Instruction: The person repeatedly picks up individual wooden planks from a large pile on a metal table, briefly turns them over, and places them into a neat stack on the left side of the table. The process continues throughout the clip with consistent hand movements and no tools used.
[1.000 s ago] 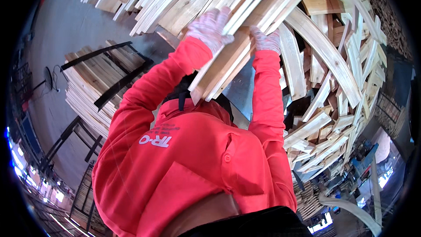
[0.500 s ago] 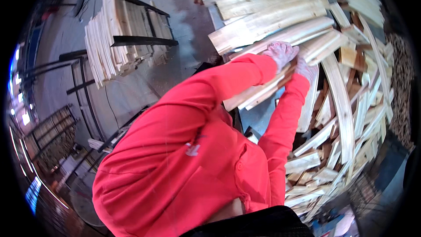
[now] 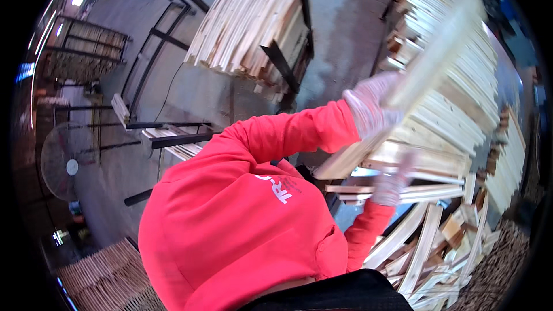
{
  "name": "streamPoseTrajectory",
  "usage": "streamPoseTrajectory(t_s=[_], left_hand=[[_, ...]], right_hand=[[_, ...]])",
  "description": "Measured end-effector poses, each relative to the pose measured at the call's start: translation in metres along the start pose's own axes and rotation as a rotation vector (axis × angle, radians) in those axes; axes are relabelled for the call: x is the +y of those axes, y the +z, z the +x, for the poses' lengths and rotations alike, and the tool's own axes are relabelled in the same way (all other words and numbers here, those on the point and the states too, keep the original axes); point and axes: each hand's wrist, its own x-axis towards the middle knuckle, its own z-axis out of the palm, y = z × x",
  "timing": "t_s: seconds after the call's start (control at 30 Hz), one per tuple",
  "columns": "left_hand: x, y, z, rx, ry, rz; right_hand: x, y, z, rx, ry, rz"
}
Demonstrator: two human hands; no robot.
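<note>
A long pale wooden board is raised at a slant, blurred by motion, its far end high to the right. My gloved left hand is closed on it toward its near end. Below and a little right of that, my gloved right hand is at a few narrow wooden boards lying crosswise. Blur smears its fingers, so I cannot tell whether they grip. Behind the raised board lies a wide stack of boards, partly hidden by it.
Loose offcuts lie heaped at the lower right, beside another board stack. Far left of my hands stands a stack of boards between black metal posts. A round caged fan is at the far left.
My left hand has come apart from the right and lifted a board to a slant. My right hand is lower, at the narrow boards. The view has turned, shifting the surroundings.
</note>
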Motion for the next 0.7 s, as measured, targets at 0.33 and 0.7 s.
streamPoseTrajectory(t_s=[0.33, 0.7], left_hand=[[0.049, -0.404, 0.045, -0.160, 0.766, 1.517], [-0.088, -0.767, -0.006, 0.476, -0.356, 1.647]], right_hand=[[-0.107, 0.259, 0.127, -0.964, 0.454, 0.561], [-0.110, 0.378, 0.247, -0.469, 0.147, 0.169]])
